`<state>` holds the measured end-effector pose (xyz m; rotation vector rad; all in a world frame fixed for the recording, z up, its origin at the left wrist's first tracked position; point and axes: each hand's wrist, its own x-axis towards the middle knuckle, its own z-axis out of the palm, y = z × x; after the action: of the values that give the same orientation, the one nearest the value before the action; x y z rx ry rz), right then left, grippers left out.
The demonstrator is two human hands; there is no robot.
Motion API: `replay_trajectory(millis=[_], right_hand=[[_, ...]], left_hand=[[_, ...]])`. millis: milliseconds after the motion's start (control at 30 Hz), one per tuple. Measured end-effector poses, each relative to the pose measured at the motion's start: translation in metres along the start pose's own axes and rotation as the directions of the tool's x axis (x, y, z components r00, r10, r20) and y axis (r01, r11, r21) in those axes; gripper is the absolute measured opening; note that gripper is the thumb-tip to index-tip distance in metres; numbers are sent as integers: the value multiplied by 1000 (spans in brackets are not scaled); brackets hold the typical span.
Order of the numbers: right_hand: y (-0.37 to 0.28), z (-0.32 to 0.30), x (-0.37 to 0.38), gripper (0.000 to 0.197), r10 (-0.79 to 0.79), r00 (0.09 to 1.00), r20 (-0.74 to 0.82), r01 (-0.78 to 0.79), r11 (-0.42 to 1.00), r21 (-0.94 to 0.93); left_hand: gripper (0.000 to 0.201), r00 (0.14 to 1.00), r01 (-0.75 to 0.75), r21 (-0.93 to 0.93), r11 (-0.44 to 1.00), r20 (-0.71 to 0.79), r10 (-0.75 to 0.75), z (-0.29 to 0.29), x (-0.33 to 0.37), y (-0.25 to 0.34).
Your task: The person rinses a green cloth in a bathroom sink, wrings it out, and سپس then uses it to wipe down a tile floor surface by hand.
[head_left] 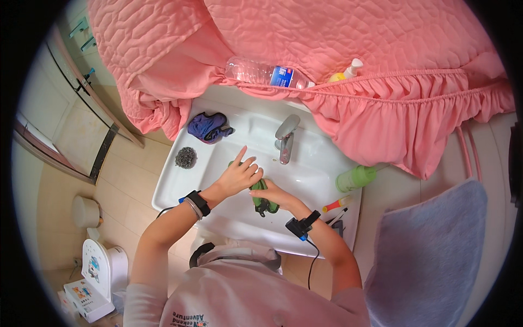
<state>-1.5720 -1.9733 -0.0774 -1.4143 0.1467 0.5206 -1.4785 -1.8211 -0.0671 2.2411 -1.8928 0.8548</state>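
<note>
Above the white sink basin (218, 212), both hands are on a crumpled green cloth (260, 206) with dark edging. My right hand (275, 196) grips it, its thumb laid across the fabric. My left hand (239, 175) closes over the cloth's other part, the index finger stretched out and the other fingers bent; a bit of green shows beside that finger. Behind my hands stands a chrome faucet (286, 139). On the sink's left ledge lie a bunched purple-blue cloth (208, 127) and a grey wire scourer (186, 157).
A pink quilted cover (348, 32) drapes behind the sink, with a clear plastic bottle (253, 71) and a pump bottle (346, 73) on it. At the right rim are a green bottle (355, 179) and a red-yellow brush-like item (335, 204). A blue-grey towel (427, 245) hangs at right.
</note>
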Motion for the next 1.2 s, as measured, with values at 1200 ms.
replay_trajectory(millis=[1200], right_hand=[[32,35,8,43,-63,967,-247,-139,682,-718]], left_hand=[[11,813,391,-236,890,542,-213,2,-41,36]])
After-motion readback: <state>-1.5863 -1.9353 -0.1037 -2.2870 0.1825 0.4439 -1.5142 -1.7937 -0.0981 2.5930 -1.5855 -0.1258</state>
